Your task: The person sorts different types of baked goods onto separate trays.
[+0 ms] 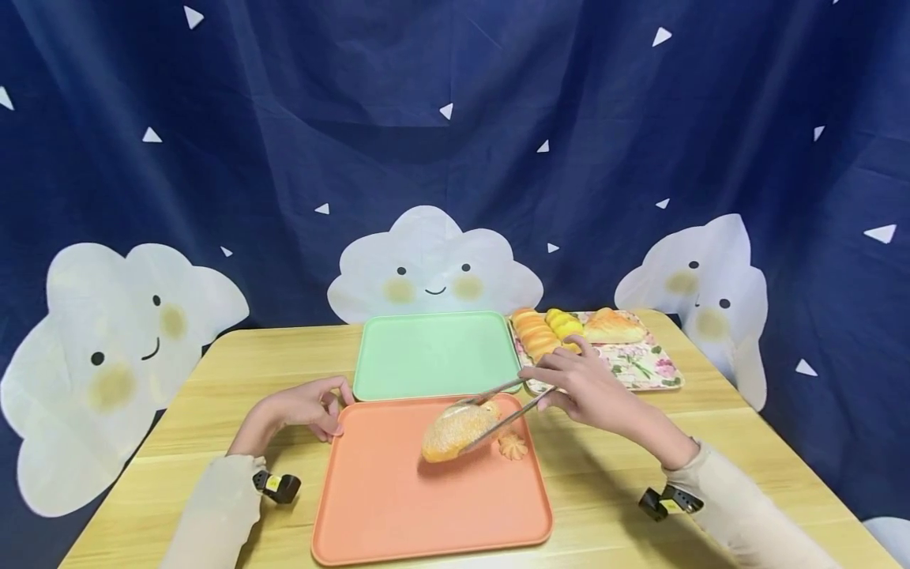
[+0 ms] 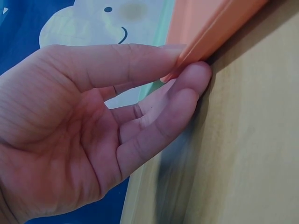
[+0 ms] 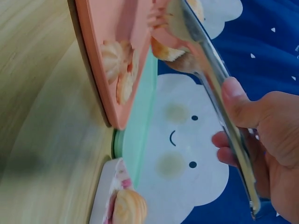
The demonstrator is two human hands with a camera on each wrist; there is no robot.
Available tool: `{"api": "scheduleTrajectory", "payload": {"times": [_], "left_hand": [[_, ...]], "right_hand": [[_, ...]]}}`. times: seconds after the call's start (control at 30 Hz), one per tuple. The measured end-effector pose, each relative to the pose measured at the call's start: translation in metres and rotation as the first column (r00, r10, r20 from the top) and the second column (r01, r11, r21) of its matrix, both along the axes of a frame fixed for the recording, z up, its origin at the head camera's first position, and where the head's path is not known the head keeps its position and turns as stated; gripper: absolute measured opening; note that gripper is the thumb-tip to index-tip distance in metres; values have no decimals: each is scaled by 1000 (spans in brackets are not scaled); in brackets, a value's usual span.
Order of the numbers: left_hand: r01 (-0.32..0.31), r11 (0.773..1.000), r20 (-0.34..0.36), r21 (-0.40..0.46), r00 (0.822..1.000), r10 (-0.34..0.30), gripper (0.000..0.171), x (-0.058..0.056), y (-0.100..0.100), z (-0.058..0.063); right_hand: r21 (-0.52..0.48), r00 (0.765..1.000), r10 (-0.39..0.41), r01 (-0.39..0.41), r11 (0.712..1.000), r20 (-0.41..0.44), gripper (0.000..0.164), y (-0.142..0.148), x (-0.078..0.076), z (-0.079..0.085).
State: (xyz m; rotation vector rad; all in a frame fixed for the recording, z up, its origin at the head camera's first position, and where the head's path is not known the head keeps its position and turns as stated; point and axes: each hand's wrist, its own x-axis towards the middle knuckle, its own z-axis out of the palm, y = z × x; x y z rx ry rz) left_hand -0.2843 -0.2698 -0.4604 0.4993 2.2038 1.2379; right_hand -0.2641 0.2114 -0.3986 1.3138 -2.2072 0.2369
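Metal tongs (image 1: 517,414) are held in my right hand (image 1: 590,387), thumb on one arm and fingers on the other. Between the tong ends is an oval bread (image 1: 452,433) with a pale dusted crust, tilted over the orange tray (image 1: 419,514). A flower-shaped cookie (image 1: 513,446) lies near that tray's right edge, and the right wrist view shows another baked piece (image 3: 125,86) beside it. My left hand (image 1: 313,405) pinches the tray's rim at its far left corner, thumb above and fingertips below, as the left wrist view shows.
Behind the orange tray lies a bare green tray (image 1: 437,356). To its right, a floral tray (image 1: 657,378) carries a striped long bread (image 1: 533,332), a yellow bread (image 1: 563,322) and a triangular pastry (image 1: 613,326). A blue cloud-print curtain (image 1: 455,158) hangs behind the wooden table (image 1: 284,356).
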Motion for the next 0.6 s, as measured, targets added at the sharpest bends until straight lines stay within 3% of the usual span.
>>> {"api": "scheduleTrajectory", "payload": {"times": [0.27,0.6], "left_hand": [[-7,1000,2,9,1000,7,42,1,-1,-1],[-1,1000,1,14,1000,1,42,0,-2,-2]], "right_hand": [[-15,980,-137,136,991,-146,44,22,-16,14],[-48,941,-278,274,961,-196,40,88,-36,36]]}}
